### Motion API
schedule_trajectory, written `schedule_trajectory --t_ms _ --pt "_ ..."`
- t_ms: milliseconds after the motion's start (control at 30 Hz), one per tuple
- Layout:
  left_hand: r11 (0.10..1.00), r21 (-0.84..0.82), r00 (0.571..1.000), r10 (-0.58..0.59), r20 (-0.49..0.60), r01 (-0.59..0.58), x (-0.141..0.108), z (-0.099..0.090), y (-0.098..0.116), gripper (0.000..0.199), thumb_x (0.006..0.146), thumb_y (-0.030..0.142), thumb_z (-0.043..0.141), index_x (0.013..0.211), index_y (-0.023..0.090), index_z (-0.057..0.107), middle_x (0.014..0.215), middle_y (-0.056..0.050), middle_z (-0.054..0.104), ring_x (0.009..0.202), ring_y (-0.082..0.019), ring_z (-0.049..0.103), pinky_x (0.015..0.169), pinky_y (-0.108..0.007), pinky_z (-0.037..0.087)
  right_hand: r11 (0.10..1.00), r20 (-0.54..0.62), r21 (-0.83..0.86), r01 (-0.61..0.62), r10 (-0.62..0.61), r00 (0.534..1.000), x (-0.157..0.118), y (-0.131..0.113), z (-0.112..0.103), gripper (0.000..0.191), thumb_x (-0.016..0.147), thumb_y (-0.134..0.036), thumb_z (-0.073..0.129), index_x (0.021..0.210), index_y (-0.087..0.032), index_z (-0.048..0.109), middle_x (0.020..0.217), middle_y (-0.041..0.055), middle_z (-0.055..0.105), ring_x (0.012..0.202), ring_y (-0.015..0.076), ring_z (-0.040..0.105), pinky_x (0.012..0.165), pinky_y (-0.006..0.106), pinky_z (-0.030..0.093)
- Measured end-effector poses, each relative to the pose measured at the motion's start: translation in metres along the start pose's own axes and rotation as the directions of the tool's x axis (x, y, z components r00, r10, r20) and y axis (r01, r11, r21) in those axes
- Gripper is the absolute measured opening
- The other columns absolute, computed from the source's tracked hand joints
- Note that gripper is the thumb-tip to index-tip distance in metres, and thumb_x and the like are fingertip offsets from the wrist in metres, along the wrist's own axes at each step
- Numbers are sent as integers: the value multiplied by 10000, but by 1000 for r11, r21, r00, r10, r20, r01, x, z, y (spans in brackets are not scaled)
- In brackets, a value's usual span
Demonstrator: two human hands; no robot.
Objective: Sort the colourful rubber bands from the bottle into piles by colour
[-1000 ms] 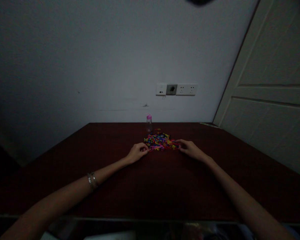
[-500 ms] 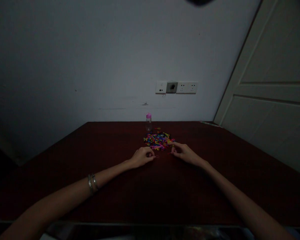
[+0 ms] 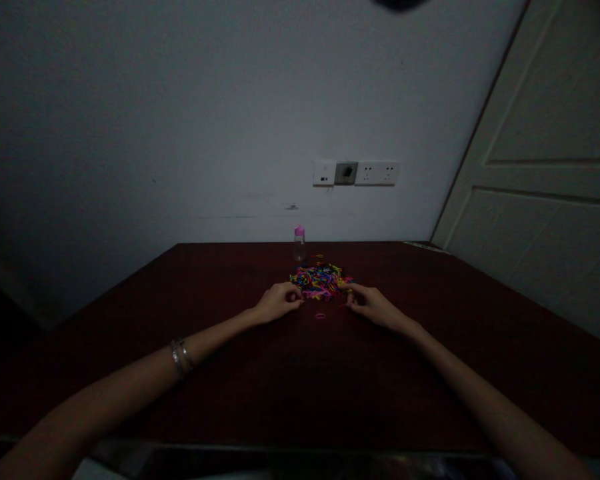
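Observation:
A pile of small colourful bands [image 3: 320,281] lies on the dark red table [image 3: 290,380]. At the pile's near left edge is my left hand [image 3: 280,301], its thumb and fingers curved and slightly apart, with nothing visible between them. My right hand [image 3: 375,305] rests at the pile's right edge, index finger stretched to the bands and thumb apart from it. A thin red band shows by its lower fingertips; whether they grip it is too dim to tell. One pink band [image 3: 320,316] lies alone on the table between the hands.
Behind the pile stands a small clear bottle [image 3: 299,245] with a pink cap, near the wall. Sockets [image 3: 377,174] are mounted on the wall above the table. A pale panelled door [image 3: 545,173] borders the right side.
My left hand has let go of the pink band, which now lies on the table, and has moved up and left to the pile's edge. My right hand has barely moved.

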State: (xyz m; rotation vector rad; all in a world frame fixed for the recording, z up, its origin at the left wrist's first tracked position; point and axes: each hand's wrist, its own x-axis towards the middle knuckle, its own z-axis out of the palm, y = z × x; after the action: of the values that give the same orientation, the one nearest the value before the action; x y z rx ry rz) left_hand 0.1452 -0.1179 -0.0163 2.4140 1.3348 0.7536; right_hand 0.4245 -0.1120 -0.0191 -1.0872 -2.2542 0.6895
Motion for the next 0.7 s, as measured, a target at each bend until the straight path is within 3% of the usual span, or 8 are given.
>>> schedule_trajectory --t_ms 133,400,700 --pt "997 48 998 -53 37 51 0 -7 -9 232 718 358 575 851 182 645 769 -13 587 679 -123 520 587 -211 374 1000 0 -22 6 -6 1000 0 1 0 420 740 -192 489 1158 -151 503 741 11 586 643 107 528 620 224 425" --pt "992 117 996 -50 73 41 2 -3 -7 164 735 310 539 780 196 648 799 -20 607 708 -138 533 564 -208 352 1000 1 -18 5 -5 1000 -1 -4 -2 428 740 -175 481 1167 -144 499 728 10 581 640 110 525 622 225 423" --pt "999 -5 990 39 138 -39 -3 -6 -17 136 715 257 546 752 153 626 739 -16 586 649 -108 511 592 -205 371 997 -43 51 51 -49 998 4 -10 9 455 739 -162 491 1193 -147 473 755 12 587 661 111 526 645 234 432"
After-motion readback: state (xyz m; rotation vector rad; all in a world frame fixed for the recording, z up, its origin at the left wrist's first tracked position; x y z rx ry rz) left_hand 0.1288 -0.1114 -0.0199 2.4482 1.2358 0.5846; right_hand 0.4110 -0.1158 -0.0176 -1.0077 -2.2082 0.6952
